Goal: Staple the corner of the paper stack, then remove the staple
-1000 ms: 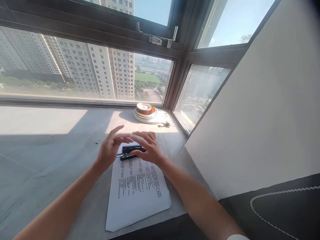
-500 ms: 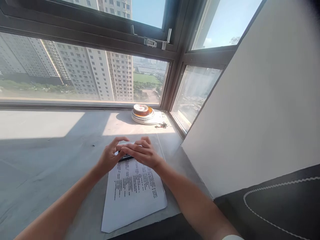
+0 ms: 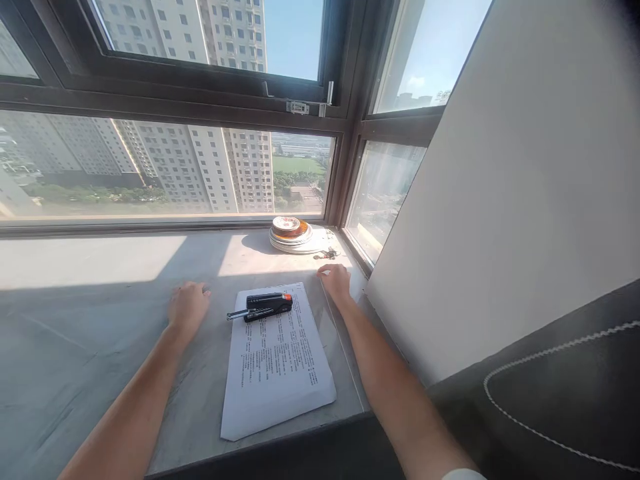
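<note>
A black stapler (image 3: 269,307) with an orange-red end lies on the upper part of a stack of printed paper sheets (image 3: 277,400). Its metal tray sticks out toward the left. To the left of the paper, my left hand (image 3: 189,310) rests on the grey sill in a loose fist, apart from the stapler. My right hand (image 3: 336,283) is beyond the paper's upper right corner, its fingers curled and nothing seen in them. Neither hand touches the stapler or the sheets.
A stack of round plates or reels (image 3: 290,237), white and amber, stands by the window corner, with a small tangled item (image 3: 327,253) beside it. A white slanted wall (image 3: 475,200) bounds the right side. The sill's front edge (image 3: 300,435) drops off below the paper.
Both hands have let go of the stapler and moved apart, left hand leftward, right hand to the right and farther out. The stapler now lies uncovered on the paper. The view has tilted slightly upward.
</note>
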Motion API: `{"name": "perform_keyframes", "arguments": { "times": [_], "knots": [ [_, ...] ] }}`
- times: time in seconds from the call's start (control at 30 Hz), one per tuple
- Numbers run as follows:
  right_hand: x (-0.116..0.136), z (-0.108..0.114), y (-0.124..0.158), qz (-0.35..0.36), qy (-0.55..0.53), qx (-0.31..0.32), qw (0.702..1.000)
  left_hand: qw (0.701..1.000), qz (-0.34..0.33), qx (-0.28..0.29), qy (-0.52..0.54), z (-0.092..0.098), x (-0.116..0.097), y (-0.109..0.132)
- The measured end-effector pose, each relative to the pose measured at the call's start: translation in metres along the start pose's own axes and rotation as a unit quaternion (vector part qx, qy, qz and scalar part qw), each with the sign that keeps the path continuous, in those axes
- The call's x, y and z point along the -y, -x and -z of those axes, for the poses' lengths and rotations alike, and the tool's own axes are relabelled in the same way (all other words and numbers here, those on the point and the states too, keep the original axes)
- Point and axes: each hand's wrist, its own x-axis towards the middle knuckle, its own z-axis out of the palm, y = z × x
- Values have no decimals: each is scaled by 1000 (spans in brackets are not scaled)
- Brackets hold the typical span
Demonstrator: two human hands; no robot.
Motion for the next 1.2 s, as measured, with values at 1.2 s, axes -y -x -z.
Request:
{"name": "perform_keyframes", "arguments": {
  "times": [1.2],
  "knots": [
    [71, -28, 55, 378, -155, 125, 904, 928, -315, 57, 192, 7, -59, 12]
  ]
}}
